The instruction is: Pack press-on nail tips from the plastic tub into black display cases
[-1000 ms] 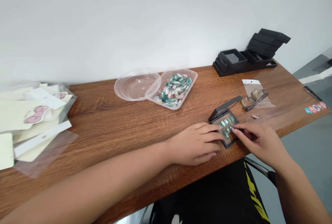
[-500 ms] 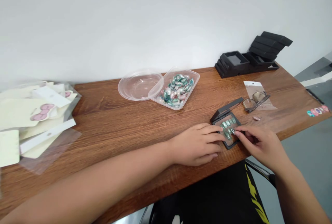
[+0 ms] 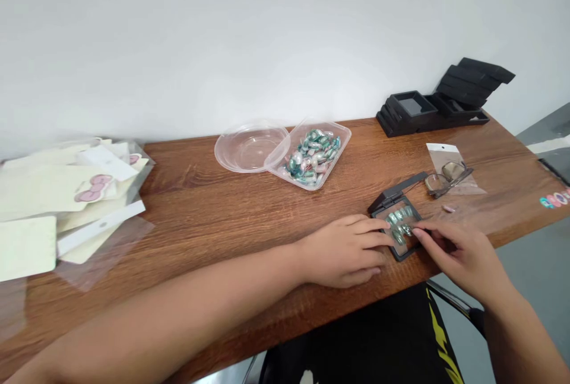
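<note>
A small black case [image 3: 399, 257] lies with its lid up near the table's front edge, and several shiny green press-on nails [image 3: 398, 218] sit in rows inside it. My left hand [image 3: 345, 250] rests flat with fingers apart, its fingertips over the case's left side. At the right side of the case, my right hand [image 3: 458, 253] pinches thumb and forefinger together at a silvery green press-on nail [image 3: 407, 230] in the lower row. The fingertips partly cover that nail. A loose pinkish nail [image 3: 449, 209] lies on the table beyond my right hand.
A clear tub [image 3: 345, 142] of mixed nails overlaps a round clear lid [image 3: 236, 161]. Black cases [image 3: 412, 117] are stacked by the wall. Glasses [image 3: 439, 185] lie on a clear packet [image 3: 474, 187]. Cards and plastic sleeves [image 3: 102, 229] cover the left end. Round stickers [image 3: 554, 200] lie far right.
The view has shifted slightly, so everything sits a little further right. Both hands stay at the case, the right hand still pinching at the lower row of nails.
</note>
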`<state>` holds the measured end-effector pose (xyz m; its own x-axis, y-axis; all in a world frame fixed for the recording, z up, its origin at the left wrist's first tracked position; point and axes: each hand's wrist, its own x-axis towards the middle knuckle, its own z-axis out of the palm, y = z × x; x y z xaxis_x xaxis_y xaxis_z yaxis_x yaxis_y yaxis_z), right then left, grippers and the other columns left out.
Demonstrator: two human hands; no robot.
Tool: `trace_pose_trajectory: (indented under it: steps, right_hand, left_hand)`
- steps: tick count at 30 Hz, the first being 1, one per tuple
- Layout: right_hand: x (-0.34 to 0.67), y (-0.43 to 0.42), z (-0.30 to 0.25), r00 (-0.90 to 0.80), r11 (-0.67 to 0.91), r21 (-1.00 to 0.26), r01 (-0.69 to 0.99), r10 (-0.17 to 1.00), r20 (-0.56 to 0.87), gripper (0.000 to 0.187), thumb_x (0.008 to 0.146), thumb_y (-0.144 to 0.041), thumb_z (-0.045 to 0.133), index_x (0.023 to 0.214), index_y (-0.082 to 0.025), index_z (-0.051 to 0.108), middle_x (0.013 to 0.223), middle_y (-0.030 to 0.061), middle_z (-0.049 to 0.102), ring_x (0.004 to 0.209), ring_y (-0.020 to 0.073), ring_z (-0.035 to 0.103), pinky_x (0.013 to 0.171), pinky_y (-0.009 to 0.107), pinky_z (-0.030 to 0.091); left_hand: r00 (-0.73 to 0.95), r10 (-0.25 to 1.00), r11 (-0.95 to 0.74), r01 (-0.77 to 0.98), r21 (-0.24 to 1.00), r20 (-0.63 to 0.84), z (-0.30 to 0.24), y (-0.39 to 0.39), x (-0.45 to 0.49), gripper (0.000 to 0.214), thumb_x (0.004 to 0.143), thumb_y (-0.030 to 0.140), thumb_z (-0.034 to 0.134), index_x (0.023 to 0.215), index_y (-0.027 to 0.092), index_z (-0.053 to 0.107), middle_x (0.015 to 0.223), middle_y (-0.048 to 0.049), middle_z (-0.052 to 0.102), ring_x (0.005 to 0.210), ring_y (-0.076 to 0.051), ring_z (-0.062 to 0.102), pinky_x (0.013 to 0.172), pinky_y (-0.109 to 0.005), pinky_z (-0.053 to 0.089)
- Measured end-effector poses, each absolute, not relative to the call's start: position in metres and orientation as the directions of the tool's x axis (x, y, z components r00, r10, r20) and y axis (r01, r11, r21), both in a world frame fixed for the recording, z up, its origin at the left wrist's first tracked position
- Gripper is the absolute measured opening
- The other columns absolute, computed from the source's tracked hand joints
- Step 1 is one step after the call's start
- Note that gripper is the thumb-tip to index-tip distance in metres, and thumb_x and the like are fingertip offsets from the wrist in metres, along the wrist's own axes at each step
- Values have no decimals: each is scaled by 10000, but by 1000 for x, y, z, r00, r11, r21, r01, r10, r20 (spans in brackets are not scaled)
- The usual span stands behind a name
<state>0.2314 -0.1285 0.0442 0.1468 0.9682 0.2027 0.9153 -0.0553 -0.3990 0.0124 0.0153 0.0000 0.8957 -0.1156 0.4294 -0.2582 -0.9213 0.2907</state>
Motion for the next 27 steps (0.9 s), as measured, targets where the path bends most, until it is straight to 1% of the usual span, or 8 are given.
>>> trace_pose_trajectory:
  steps: [6,10,12,14,17,20,23,27]
  right_hand:
    - [226,-117,94,-12,140,-354,925,940,340,126,947,-308,609,949,-254,722,789,8,775,593,152,680,526,265,493]
    - [194,-66,143,-210,328,-332,885,915,345,138,948,-301,593,905,-268,721,628,-32,670,480,111,524,485,269,396]
    - [172,-24,156,-350,398,-336,854,916,194,192,946,-316,584,852,-245,735,555,-44,575,488,100,483,511,271,354]
    - [150,23,158,-385,377,-297,877,922,34,139,882,-307,643,881,-223,753,567,-45,552,516,97,474,539,274,327]
    - [124,84,142,-455,434,-163,886,883,-119,221,821,-223,670,1018,-241,767,785,2,672,665,136,550,601,296,325]
    - [111,118,122,-434,432,-67,899,861,-265,300,790,-170,696,1070,-252,767,940,42,722,794,187,606,637,313,351]
    - [106,129,110,-420,433,-39,900,844,-334,390,775,-165,717,1148,-274,753,993,48,739,864,217,630,660,324,378]
    - [107,134,104,-439,444,-67,893,831,-341,340,790,-217,726,1117,-298,772,980,31,746,831,207,631,641,321,380]
  left_hand:
    - [900,-126,-931,-252,264,416,-1,15,12,282,1028,332,478,1066,201,724,1338,-27,675,1375,-246,488,1116,-370,376]
    - [909,-137,-938,-247,243,393,0,15,13,286,1026,339,480,1103,208,722,1378,-21,653,1391,-240,474,1133,-362,365]
    - [908,-140,-940,-247,237,394,0,15,14,289,1029,343,476,1097,210,723,1386,-13,648,1393,-239,474,1145,-366,355]
    - [905,-143,-940,-251,232,401,1,15,14,301,1036,350,466,1076,207,727,1367,-11,661,1388,-243,480,1140,-372,360]
    - [905,-151,-941,-255,223,397,1,16,14,303,1037,354,467,1072,202,727,1360,-6,665,1389,-249,479,1134,-382,368]
    - [912,-154,-945,-248,214,381,1,15,14,281,1027,358,494,1102,208,720,1373,2,657,1398,-249,470,1140,-383,363]
    - [910,-158,-944,-253,211,383,0,15,14,255,1007,360,535,1108,217,721,1369,9,658,1401,-247,468,1133,-382,366]
    - [905,-158,-943,-257,210,396,0,15,15,254,999,354,535,1085,215,730,1357,13,664,1392,-237,476,1112,-371,380]
